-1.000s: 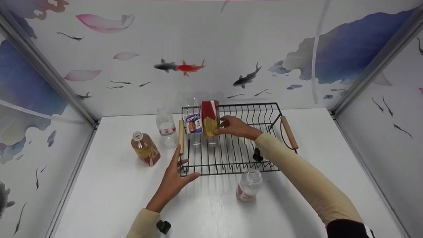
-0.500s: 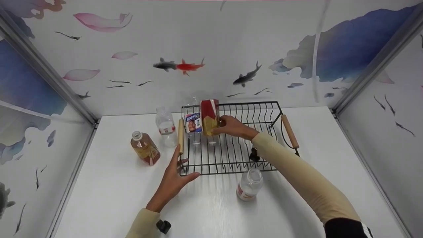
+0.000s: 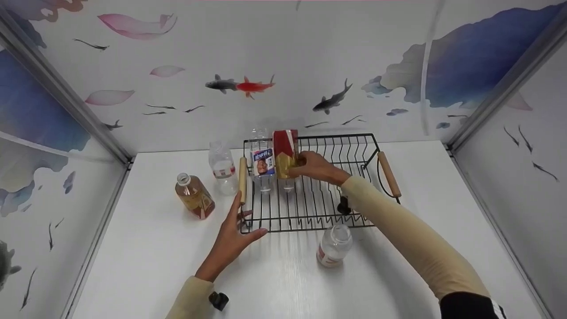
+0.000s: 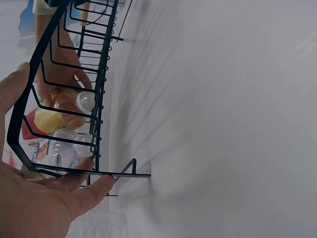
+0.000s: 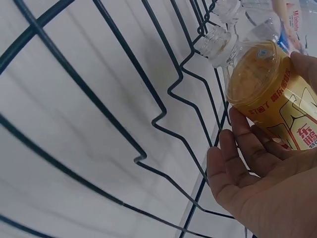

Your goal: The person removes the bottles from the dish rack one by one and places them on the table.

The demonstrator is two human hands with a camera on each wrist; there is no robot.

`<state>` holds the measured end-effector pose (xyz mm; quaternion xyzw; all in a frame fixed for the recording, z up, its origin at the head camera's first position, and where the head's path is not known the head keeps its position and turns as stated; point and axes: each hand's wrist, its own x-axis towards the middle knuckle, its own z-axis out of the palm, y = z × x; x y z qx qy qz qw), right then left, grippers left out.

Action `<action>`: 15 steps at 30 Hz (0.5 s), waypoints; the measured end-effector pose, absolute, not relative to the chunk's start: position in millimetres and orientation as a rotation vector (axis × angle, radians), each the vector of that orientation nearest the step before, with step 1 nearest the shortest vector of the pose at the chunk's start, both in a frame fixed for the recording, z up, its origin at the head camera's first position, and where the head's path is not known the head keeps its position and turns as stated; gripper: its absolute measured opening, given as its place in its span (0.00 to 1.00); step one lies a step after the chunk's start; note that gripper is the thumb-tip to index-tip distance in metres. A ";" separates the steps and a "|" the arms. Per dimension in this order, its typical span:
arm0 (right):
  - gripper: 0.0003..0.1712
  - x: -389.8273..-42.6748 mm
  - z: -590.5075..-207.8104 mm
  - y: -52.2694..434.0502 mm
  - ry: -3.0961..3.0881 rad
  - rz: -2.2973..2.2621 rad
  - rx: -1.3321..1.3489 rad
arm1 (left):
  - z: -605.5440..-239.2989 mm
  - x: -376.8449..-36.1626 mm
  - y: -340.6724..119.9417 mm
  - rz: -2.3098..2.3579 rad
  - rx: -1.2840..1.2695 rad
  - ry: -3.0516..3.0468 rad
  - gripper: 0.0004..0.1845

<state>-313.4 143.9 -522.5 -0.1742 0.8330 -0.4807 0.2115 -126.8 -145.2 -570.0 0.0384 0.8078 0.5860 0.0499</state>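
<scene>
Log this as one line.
right grip: holds red-gold bottle, neck down, in rack | left grip: touches rack's left end | brown bottle: outside rack

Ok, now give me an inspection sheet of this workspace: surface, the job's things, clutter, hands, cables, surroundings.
Surface: white tabletop, light reflecting off it.
Job's things: black wire rack; inside it, neck down, red-and-gold bottle and blue-labelled clear bottle. Outside, standing upright: amber bottle and red-labelled clear bottle left of the rack, clear jar in front.
Clutter: nothing seen beyond those containers.
Left hand: touches the rack's front-left corner.
Right hand: holds the red-and-gold bottle between thumb and fingers.
Cables: nothing seen.
Surroundings: pale wall behind, decorated with fish and petals; side walls similarly decorated.
</scene>
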 end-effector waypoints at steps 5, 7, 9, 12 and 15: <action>0.40 -307.9 -512.6 155.4 2.308 -1.363 -0.499 | -570.1 -126.3 -145.8 1.791 0.114 2.468 0.68; 0.40 -305.3 -510.0 160.8 2.301 -1.375 -0.502 | -570.4 -125.9 -145.6 1.789 0.113 2.470 0.68; 0.39 -302.1 -507.4 166.1 2.290 -1.383 -0.506 | -570.7 -125.7 -145.2 1.785 0.118 2.471 0.68; 0.39 -297.0 -503.0 174.1 2.295 -1.381 -0.506 | -570.1 -125.9 -144.4 1.783 0.121 2.467 0.67; 0.39 -292.2 -498.9 180.6 2.306 -1.370 -0.512 | -570.4 -126.3 -145.0 1.788 0.127 2.465 0.67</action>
